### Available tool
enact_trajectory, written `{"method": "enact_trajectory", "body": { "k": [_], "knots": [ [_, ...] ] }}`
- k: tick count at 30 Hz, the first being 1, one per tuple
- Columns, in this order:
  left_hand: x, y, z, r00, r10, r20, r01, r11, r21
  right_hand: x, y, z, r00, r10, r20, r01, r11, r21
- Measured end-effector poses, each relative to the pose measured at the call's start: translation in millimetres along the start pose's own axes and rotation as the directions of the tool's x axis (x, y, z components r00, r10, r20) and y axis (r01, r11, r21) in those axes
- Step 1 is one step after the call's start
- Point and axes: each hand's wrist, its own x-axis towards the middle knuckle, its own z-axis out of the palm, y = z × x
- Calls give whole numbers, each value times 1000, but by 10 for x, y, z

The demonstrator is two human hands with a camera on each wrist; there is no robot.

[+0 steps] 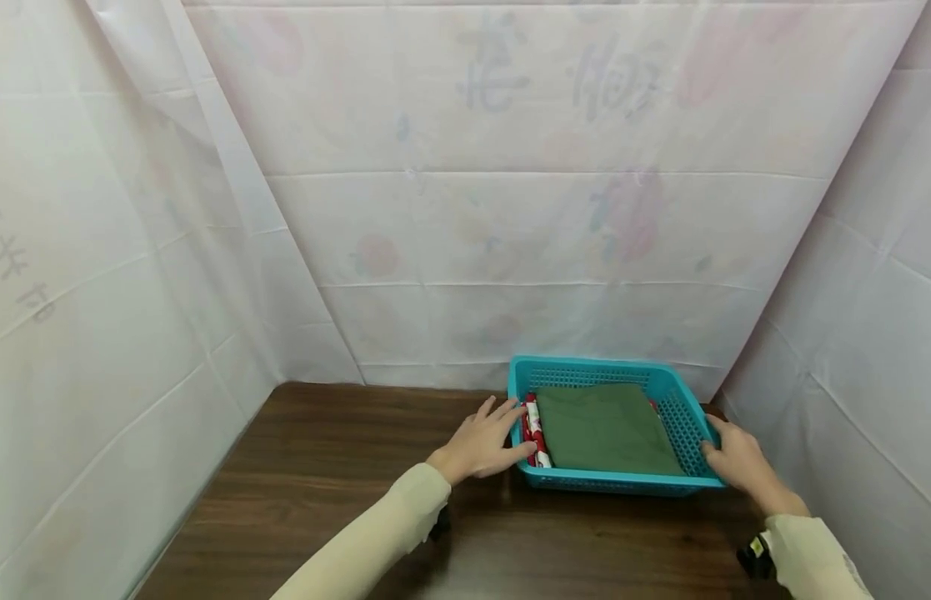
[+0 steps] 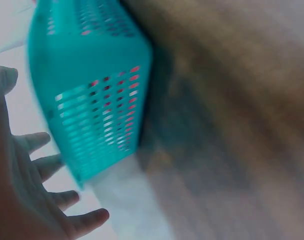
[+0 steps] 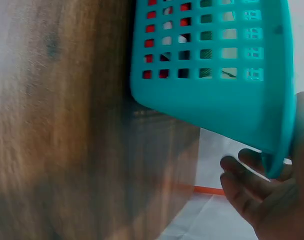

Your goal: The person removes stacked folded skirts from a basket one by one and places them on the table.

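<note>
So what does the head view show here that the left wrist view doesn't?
Only the head view shows inside the teal basket: a folded green cloth over a red-and-white patterned one, plus the right hand gripping the basket's right rim and the white sheeting behind. Only the left wrist view shows the basket's perforated side wall close up, blurred, with red showing through the holes. Both show the basket, the dark wooden table and the left hand, its fingers spread at the basket's left side.
</note>
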Motion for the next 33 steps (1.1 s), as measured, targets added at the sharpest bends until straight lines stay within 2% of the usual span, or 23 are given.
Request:
{"method": "enact_trajectory", "body": {
  "k": [3, 6, 8, 10, 12, 14, 17, 21, 23, 25, 29, 33],
  "knots": [
    [109, 37, -170, 1000, 5, -20, -5, 1000, -2, 56, -28, -73, 999, -28, -18, 28, 999, -26],
    [224, 113, -311, 999, -2, -34, -2, 992, -129, 123, -100, -168, 998, -43, -42, 41, 999, -31],
    [293, 179, -368, 999, -10, -44, -2, 966, -259, 174, -170, -220, 998, -41, -51, 40, 999, -15],
    [353, 257, -407, 998, -12, -55, -10, 927, -374, 226, -244, -244, 997, -39, -59, 39, 999, 1],
    [416, 325, -428, 997, -8, -71, -24, 896, -443, 285, -319, -239, 997, -39, -67, 40, 999, 17],
    [477, 383, -433, 997, -16, -81, -24, 880, -475, 340, -395, -226, 997, -36, -69, 39, 999, 35],
    [566, 435, -398, 996, -46, -74, -1, 841, -541, 398, -492, -192, 998, -36, -57, 40, 997, 59],
    [636, 476, -302, 994, -105, -23, 62, 737, -673, 427, -572, -115, 999, -34, -30, 37, 995, 94],
    [649, 489, -246, 992, -127, -5, 86, 701, -708, 431, -588, -69, 999, -22, -23, 25, 993, 115],
    [646, 500, -189, 990, -140, 2, 97, 678, -729, 428, -586, -23, 1000, -4, -10, 5, 991, 135],
    [638, 503, -59, 987, -163, 14, 119, 658, -744, 392, -558, 68, 998, 45, 44, -52, 986, 159],
    [629, 521, 49, 980, -195, 45, 157, 611, -776, 349, -515, 170, 988, 96, 122, -116, 979, 166]
  ]
}}
